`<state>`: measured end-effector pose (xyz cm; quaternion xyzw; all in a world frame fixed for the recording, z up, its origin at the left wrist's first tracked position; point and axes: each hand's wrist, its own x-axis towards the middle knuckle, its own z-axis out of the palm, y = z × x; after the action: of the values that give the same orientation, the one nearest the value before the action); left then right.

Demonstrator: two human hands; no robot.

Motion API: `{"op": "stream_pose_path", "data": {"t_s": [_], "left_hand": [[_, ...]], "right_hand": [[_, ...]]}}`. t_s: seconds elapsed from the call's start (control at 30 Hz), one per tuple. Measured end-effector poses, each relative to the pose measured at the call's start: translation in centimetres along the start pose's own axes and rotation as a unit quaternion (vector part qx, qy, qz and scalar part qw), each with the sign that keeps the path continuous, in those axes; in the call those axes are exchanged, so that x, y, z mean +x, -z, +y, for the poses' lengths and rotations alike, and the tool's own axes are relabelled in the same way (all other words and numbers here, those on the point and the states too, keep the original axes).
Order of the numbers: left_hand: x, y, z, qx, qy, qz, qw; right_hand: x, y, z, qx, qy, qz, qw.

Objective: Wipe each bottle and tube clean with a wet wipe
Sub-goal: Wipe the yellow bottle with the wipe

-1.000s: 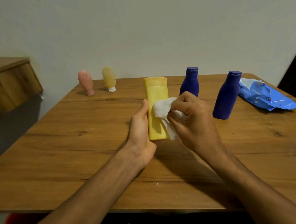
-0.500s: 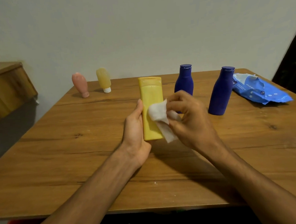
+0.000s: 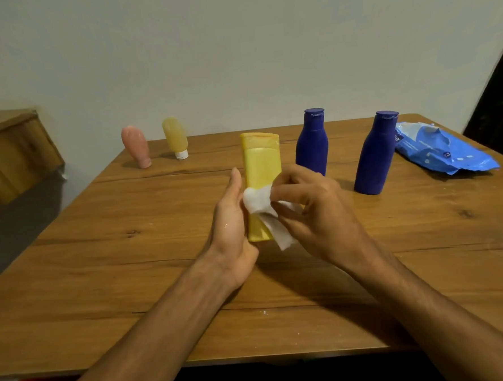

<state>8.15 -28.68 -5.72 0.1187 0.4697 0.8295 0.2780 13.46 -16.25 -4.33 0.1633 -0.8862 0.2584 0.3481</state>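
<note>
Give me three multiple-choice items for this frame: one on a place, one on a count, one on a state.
1. Where does the blue wet-wipe packet lie?
A. far right of the wooden table
B. by the pink tube
C. on the floor

2. How many dark blue plastic bottles stand on the table?
A. one
B. two
C. four

3. How is the yellow plastic tube held?
A. lying flat, untouched
B. upright in the left hand
C. inside the packet

Key: 1 A, the blue wet-wipe packet rests at the wooden table's right edge. 2 B, one dark blue bottle and another. 3 B, the left hand grips the yellow plastic tube while the right hand presses the white wipe on it.
</note>
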Motion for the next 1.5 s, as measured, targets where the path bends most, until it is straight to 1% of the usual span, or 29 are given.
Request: {"op": "stream_pose_path", "data": {"t_s": [0.1, 0.2, 0.27, 0.43, 0.5, 0.6, 0.63, 0.8, 0.83, 0.93, 0.97, 1.07, 1.1, 1.23, 1.27, 1.37, 1.43, 1.5], "left_hand": [[-0.2, -0.4, -0.2, 0.032, -0.013, -0.009, 0.999], [-0.3, -0.5, -0.5, 0.036, -0.011, -0.012, 0.999], [-0.3, -0.5, -0.4, 0.051, -0.014, -0.017, 0.998], [-0.5, -0.8, -0.7, 0.087, -0.014, -0.040, 0.995], [-0.5, -0.8, -0.7, 0.091, -0.017, -0.039, 0.995], [-0.5, -0.7, -0.6, 0.088, -0.022, -0.032, 0.995], [-0.5, -0.7, -0.6, 0.089, -0.020, -0.034, 0.995], [-0.2, -0.8, -1.5, 0.088, 0.013, -0.043, 0.995], [-0.2, -0.8, -1.5, 0.080, 0.014, -0.042, 0.996], [-0.2, -0.6, -1.1, 0.053, 0.011, -0.029, 0.998], [-0.2, -0.6, -1.1, 0.050, 0.014, -0.026, 0.998], [-0.1, -0.6, -1.3, 0.049, 0.027, -0.027, 0.998], [0.0, -0.6, -1.4, 0.046, 0.029, -0.029, 0.998], [-0.1, -0.5, -1.1, 0.031, 0.019, -0.027, 0.999], [0.0, -0.4, -1.1, 0.033, 0.018, -0.025, 0.999], [0.0, -0.6, -1.3, 0.037, 0.025, -0.021, 0.999], [0.0, -0.6, -1.1, 0.023, 0.026, -0.015, 0.999], [0.1, -0.4, -0.7, -0.004, 0.023, -0.007, 1.000]], "right_hand": [[-0.1, -0.2, 0.2, -0.017, -0.014, 0.057, 0.998], [-0.3, -0.4, 0.0, -0.038, 0.005, 0.044, 0.998], [-0.3, -0.5, -0.1, -0.052, 0.001, 0.047, 0.998], [-0.1, -0.7, -0.1, -0.065, -0.031, 0.106, 0.992], [0.0, -0.8, -0.3, -0.054, -0.025, 0.097, 0.993], [-0.1, -0.7, -0.2, -0.041, -0.006, 0.056, 0.998], [-0.1, -0.5, -0.1, -0.043, -0.007, 0.056, 0.997], [0.3, 0.3, 0.6, -0.032, -0.069, 0.155, 0.985], [0.3, 0.3, 0.6, -0.034, -0.063, 0.153, 0.986], [0.1, 0.0, 0.3, -0.048, -0.017, 0.110, 0.993], [0.0, 0.0, 0.3, -0.050, -0.015, 0.114, 0.992], [0.3, 0.3, 0.5, -0.034, -0.055, 0.164, 0.984], [0.3, 0.3, 0.6, -0.033, -0.061, 0.170, 0.983], [0.2, 0.2, 0.4, -0.038, -0.028, 0.121, 0.992], [0.2, 0.2, 0.4, -0.035, -0.032, 0.123, 0.991], [0.4, 0.4, 0.3, -0.024, -0.070, 0.162, 0.984], [0.4, 0.4, 0.2, -0.021, -0.072, 0.138, 0.988], [0.3, 0.4, 0.0, -0.008, -0.067, 0.073, 0.995]]}}
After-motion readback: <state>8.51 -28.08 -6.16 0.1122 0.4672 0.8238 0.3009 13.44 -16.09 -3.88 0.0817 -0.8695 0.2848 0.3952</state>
